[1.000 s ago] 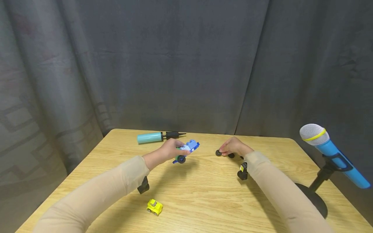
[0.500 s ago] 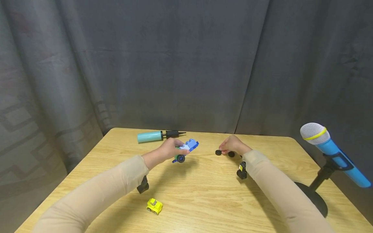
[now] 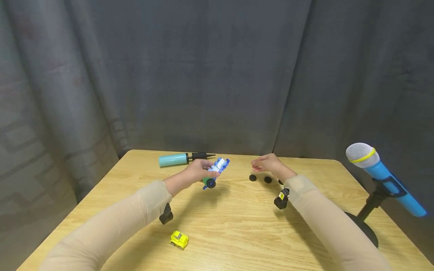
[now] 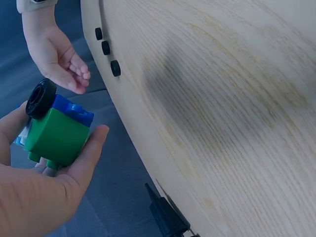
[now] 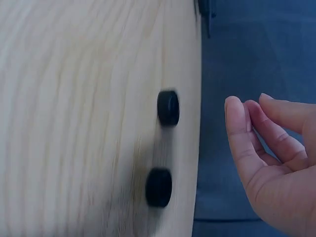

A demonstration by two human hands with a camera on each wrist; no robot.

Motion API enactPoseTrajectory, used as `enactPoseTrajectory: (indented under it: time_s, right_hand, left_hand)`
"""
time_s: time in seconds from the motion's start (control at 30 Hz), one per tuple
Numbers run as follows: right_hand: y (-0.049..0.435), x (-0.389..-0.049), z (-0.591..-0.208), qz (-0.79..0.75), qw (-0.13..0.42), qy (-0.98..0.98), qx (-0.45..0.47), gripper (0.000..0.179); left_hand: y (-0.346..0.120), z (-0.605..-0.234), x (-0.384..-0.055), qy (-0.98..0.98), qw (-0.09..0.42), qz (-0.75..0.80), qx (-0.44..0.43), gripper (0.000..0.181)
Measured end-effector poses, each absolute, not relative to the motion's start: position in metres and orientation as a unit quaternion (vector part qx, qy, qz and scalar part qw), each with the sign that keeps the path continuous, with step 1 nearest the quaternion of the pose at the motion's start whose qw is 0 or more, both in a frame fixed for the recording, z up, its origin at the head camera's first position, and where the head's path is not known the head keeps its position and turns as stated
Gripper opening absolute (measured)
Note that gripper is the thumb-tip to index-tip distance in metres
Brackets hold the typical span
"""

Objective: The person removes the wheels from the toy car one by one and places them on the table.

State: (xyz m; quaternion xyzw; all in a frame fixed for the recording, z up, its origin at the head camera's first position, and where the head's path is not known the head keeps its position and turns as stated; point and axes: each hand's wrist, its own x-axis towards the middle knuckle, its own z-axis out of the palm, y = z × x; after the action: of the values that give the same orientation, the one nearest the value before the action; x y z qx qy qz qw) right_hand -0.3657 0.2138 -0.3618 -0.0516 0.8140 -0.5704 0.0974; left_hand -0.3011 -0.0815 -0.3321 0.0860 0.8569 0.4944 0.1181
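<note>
My left hand (image 3: 196,173) grips a toy car of blue and green blocks (image 3: 218,165) above the table. One black wheel (image 4: 41,98) shows on its side, beside the green block (image 4: 58,137); its far side is hidden. To the right, my right hand (image 3: 269,165) hovers just over a row of three loose black wheels, with the leftmost wheel (image 3: 252,177) below its fingertips. The right wrist view shows its fingers loosely bent with nothing between them, apart from the near wheel (image 5: 168,107) and another wheel (image 5: 159,187).
A teal hand pump (image 3: 173,159) lies at the table's back left. Toward the front left sits a small yellow toy car (image 3: 179,239). On the right, a blue toy microphone (image 3: 390,180) leans in a black stand (image 3: 364,229). A grey curtain (image 3: 203,75) hangs behind the wooden table (image 3: 234,233).
My right hand has let go of the leftmost wheel and risen off it; the wheel lies on the table. The toy car in my left hand has tipped slightly.
</note>
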Motion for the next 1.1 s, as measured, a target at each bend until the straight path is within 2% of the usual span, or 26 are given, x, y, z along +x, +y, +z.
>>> enactPoseTrajectory:
  time_s: [0.33, 1.1]
  right_hand:
    - [0.197, -0.339, -0.35, -0.626, 0.151, 0.754, -0.128, 0.041]
    - [0.144, -0.292, -0.337, -0.633, 0.24, 0.705, -0.211, 0.041]
  left_hand:
    - [-0.082, -0.33, -0.3, 0.848, 0.114, 0.512, 0.075, 0.053]
    - [-0.072, -0.323, -0.3, 0.813, 0.097, 0.571, 0.06, 0.058]
